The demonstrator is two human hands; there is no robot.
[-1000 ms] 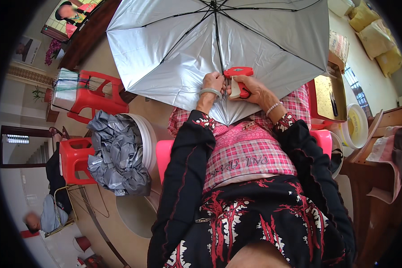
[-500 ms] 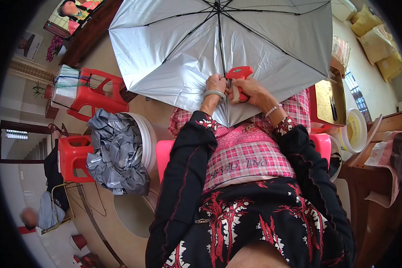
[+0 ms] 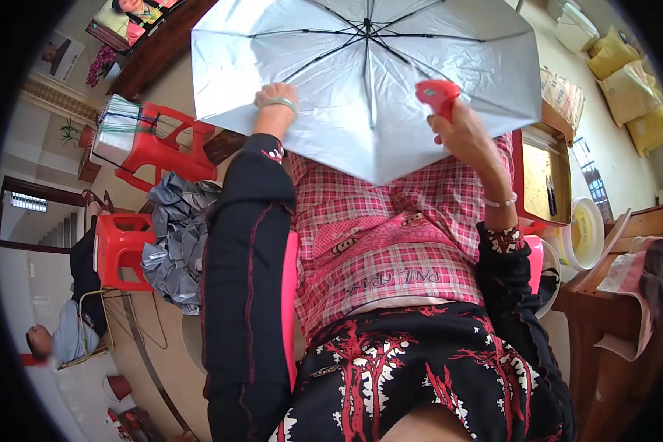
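Open silver umbrella held up between our two hands, above the pink checked cloth on our lap.

At the left edge of the canopy our left hand (image 3: 275, 99) presses on the silver umbrella (image 3: 368, 81); the fingers are hidden behind the fabric, so we cannot tell whether they pinch it or only rest there. Further right, our right hand (image 3: 460, 132) is clenched around the red handle (image 3: 437, 94), under the ribs. We judge the risks to be these: the wide canopy blocks our sight, so its left rim could knock the stacked red stool (image 3: 158, 140), and its right rim could catch the red box (image 3: 545, 173). The loose left contact could also let the fabric slip or twist a rib.
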